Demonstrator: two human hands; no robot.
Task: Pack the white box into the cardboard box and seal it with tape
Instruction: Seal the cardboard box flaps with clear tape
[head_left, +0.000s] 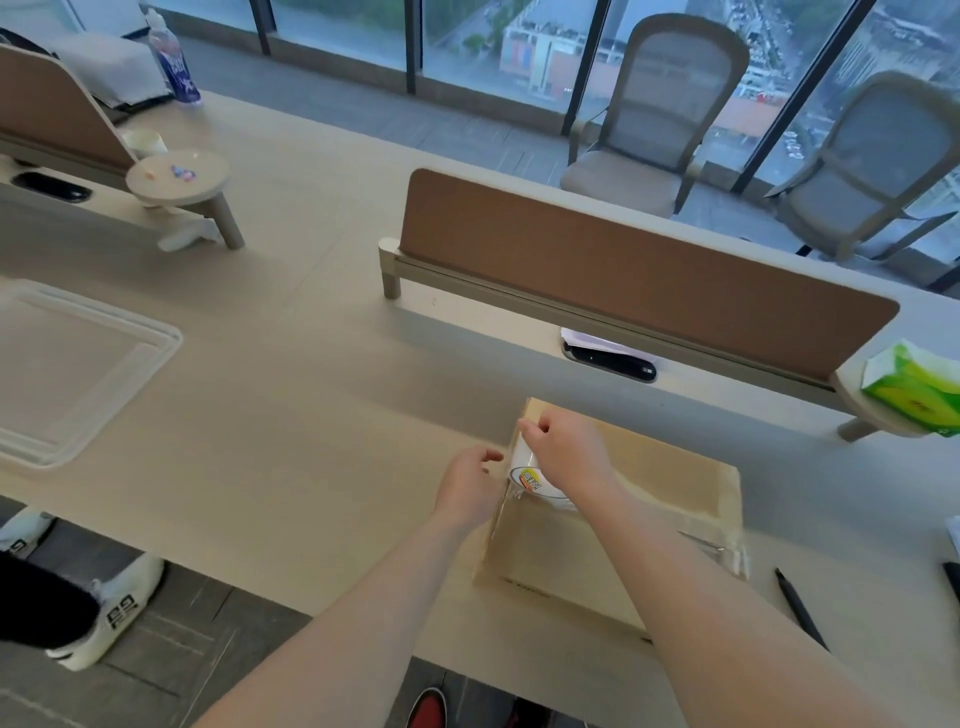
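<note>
Nearest, two bare forearms reaching in from the lower edge toward one cardboard box (613, 525), closed, lying flat at the near right part of the desk (311, 415). White box not visible; presumably inside already, given shut flaps. Clear tape laid across the box top, shiny strip ending at the right edge near 
a crinkled overhang. One tape roll (535, 480), white core with coloured label, standing on the box's left end. Right hand (566, 452) over the roll, thumb and forefinger pinched narrow at the far-left corner, apparently on the tape end or film; exact contact too small to confirm. Left hand (470, 486) just beside the box's left side, fingers loosely curled, holding nothing discernible. Handling judgement: carton stiff, light, easily slid, so best steadied by flat pressure at an edge; film thin, sticky, prone to wrinkling and self-adhesion, so best held taut by its free end with the roll gripped through the core. One black pen (800, 608) on the desk right of the box. Farther off, one green tissue pack (914, 387), one brown divider panel (623, 270), two chairs at the window.
</note>
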